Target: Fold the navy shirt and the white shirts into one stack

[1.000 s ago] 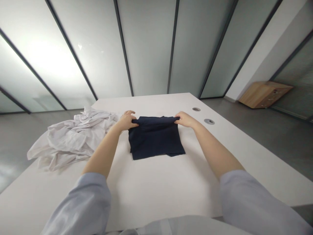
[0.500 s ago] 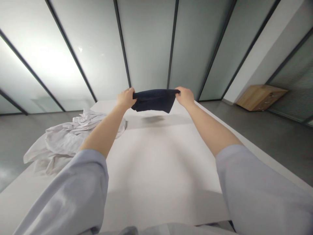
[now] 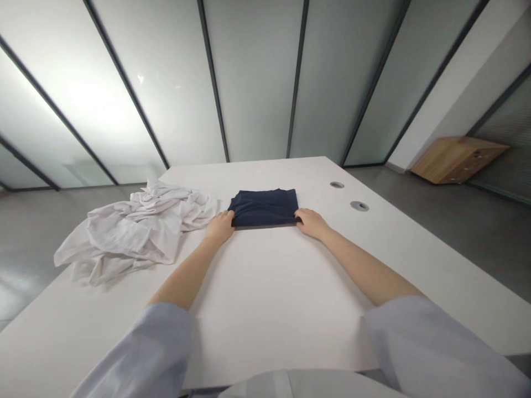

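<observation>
A dark navy piece of folded cloth [image 3: 265, 207] lies flat on the white table [image 3: 274, 293], its long side running left to right. My left hand [image 3: 221, 225] grips its near left corner with the fingers closed. At the near right corner, my right hand [image 3: 312, 222] pinches the cloth between thumb and fingers. The kind of garment cannot be made out. Just left of my left hand is a crumpled heap of white cloth [image 3: 136, 221].
Two round cable grommets, a farther one [image 3: 337, 184] and a nearer one [image 3: 360, 206], sit in the tabletop at the right. A wooden cabinet [image 3: 448, 160] stands on the floor at the far right. Frosted glass panels [image 3: 257, 83] line the back.
Both hands have come down and nearer with the navy cloth. It hung in the air between them before and now rests on the table.
</observation>
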Available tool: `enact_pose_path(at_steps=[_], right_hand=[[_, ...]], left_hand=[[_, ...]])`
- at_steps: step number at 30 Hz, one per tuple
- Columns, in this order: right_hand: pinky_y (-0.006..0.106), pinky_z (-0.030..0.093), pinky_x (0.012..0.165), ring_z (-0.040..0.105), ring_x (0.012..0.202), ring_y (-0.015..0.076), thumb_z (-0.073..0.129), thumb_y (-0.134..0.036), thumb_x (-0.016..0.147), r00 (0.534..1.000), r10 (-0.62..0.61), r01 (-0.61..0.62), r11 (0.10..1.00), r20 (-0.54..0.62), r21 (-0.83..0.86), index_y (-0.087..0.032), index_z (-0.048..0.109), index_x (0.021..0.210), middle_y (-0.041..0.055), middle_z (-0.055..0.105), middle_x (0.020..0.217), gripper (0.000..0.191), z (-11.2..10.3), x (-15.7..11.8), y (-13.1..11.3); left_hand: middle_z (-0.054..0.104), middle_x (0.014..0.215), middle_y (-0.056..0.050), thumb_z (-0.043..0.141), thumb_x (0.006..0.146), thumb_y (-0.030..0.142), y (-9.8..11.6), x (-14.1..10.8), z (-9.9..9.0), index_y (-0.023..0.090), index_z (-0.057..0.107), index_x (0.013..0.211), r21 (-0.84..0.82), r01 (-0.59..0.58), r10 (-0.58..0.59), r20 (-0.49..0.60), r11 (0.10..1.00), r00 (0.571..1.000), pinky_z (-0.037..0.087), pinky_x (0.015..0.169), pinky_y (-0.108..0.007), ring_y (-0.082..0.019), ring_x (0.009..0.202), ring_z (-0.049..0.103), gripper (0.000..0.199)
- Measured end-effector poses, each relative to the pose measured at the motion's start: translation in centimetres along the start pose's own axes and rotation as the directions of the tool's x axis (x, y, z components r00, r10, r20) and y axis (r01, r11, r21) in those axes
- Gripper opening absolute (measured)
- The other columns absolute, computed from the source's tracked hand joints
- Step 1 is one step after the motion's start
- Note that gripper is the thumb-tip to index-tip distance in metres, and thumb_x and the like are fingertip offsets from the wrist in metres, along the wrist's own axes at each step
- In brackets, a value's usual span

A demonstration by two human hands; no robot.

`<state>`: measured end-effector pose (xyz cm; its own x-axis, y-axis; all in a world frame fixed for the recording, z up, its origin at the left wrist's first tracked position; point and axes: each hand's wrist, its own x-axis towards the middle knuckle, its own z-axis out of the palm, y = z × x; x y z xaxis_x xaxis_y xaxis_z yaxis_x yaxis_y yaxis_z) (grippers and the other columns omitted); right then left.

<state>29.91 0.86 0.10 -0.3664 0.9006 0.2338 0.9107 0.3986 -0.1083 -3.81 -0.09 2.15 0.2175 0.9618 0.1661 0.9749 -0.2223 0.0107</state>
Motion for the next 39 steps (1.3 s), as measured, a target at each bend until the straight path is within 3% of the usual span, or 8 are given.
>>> enact_pose_path(at_steps=[10, 14, 19, 22, 26, 29, 33, 39], right_hand=[[0.038, 0.040, 0.106, 0.058, 0.119, 0.0235, 0.054, -0.010, 0.079, 0.998, -0.026, 0.034, 0.987, -0.053, 0.157, -0.021, 0.067, 0.117, 0.0087, 0.063, 0.130, 0.041, 0.5, -0.5, 0.5], [0.037, 0.041, 0.105, 0.057, 0.119, 0.0239, 0.056, -0.013, 0.080, 0.997, -0.017, 0.026, 0.993, -0.080, 0.117, -0.019, 0.069, 0.115, 0.0099, 0.064, 0.129, 0.038, 0.5, -0.4, 0.8], [0.036, 0.044, 0.101, 0.061, 0.113, 0.0237, 0.053, -0.016, 0.083, 0.998, 0.043, -0.041, 0.998, -0.045, 0.048, -0.019, 0.072, 0.111, 0.0087, 0.068, 0.123, 0.034, 0.0, -0.4, 0.6], [0.036, 0.044, 0.100, 0.062, 0.113, 0.0239, 0.054, -0.017, 0.082, 0.998, 0.058, -0.056, 0.998, -0.040, 0.041, -0.020, 0.073, 0.110, 0.0078, 0.068, 0.122, 0.034, -0.3, -0.4, 0.4], [0.035, 0.044, 0.100, 0.062, 0.113, 0.0233, 0.055, -0.017, 0.081, 0.996, 0.079, -0.077, 0.996, -0.038, 0.050, -0.023, 0.074, 0.108, 0.0063, 0.069, 0.120, 0.033, -0.3, -0.4, 0.3], [0.036, 0.045, 0.099, 0.062, 0.113, 0.0242, 0.055, -0.017, 0.081, 0.996, 0.073, -0.070, 0.996, -0.045, 0.060, -0.021, 0.074, 0.108, 0.0077, 0.069, 0.120, 0.033, -0.2, -0.4, 0.4], [0.035, 0.044, 0.100, 0.062, 0.112, 0.0229, 0.055, -0.017, 0.081, 0.996, 0.073, -0.070, 0.996, -0.045, 0.060, -0.022, 0.074, 0.109, 0.0061, 0.069, 0.120, 0.034, -0.1, -0.4, 0.4], [0.034, 0.045, 0.098, 0.062, 0.111, 0.0229, 0.055, -0.018, 0.082, 0.995, 0.091, -0.089, 0.995, -0.031, 0.043, -0.023, 0.074, 0.108, 0.0055, 0.070, 0.119, 0.032, -0.2, -0.3, 0.3]], left_hand=[[0.063, 0.114, -0.012, 0.059, 0.076, 0.020, -1.0, -0.6, -0.2, 0.020, 0.055, 0.112, -0.096, -0.027, 0.025, -0.020, 0.995, 0.999, 0.046, 0.086, -0.035, -0.028, 0.108, 0.061, 0.036], [0.062, 0.119, -0.016, 0.067, 0.071, 0.033, -1.9, -0.4, -0.3, 0.017, 0.050, 0.122, -0.208, 0.153, -0.167, -0.051, 0.966, 0.985, 0.046, 0.085, -0.036, -0.031, 0.110, 0.059, 0.057], [0.067, 0.089, -0.009, 0.063, 0.071, 0.030, -3.2, 0.1, 0.1, 0.018, 0.058, 0.095, -0.351, 0.254, -0.263, 0.022, 0.901, 0.965, 0.044, 0.074, -0.033, -0.027, 0.091, 0.063, 0.027], [0.065, 0.086, -0.006, 0.057, 0.070, 0.018, -3.4, 0.3, 0.5, 0.018, 0.055, 0.097, -0.400, 0.201, -0.250, -0.073, 0.894, 0.965, 0.043, 0.073, -0.031, -0.024, 0.086, 0.062, 0.027], [0.064, 0.086, -0.006, 0.045, 0.075, 0.014, -3.2, 0.3, 0.1, 0.020, 0.054, 0.096, -0.433, 0.210, -0.336, -0.238, 0.876, 0.911, 0.043, 0.077, -0.031, -0.021, 0.086, 0.060, 0.024], [0.063, 0.076, -0.004, 0.037, 0.083, 0.021, -3.0, 0.0, -0.6, 0.021, 0.056, 0.083, -0.432, 0.157, -0.275, -0.225, 0.888, 0.935, 0.043, 0.074, -0.030, -0.020, 0.080, 0.060, 0.019], [0.061, 0.065, -0.004, 0.049, 0.081, 0.046, -2.6, -0.4, -0.6, 0.021, 0.057, 0.068, -0.314, 0.063, -0.086, -0.062, 0.947, 0.994, 0.039, 0.064, -0.029, -0.021, 0.069, 0.058, 0.029], [0.061, 0.063, -0.003, 0.049, 0.078, 0.034, -2.3, 0.1, 0.2, 0.020, 0.060, 0.068, -0.398, 0.072, -0.081, -0.006, 0.915, 0.997, 0.037, 0.060, -0.028, -0.018, 0.065, 0.056, 0.021]])
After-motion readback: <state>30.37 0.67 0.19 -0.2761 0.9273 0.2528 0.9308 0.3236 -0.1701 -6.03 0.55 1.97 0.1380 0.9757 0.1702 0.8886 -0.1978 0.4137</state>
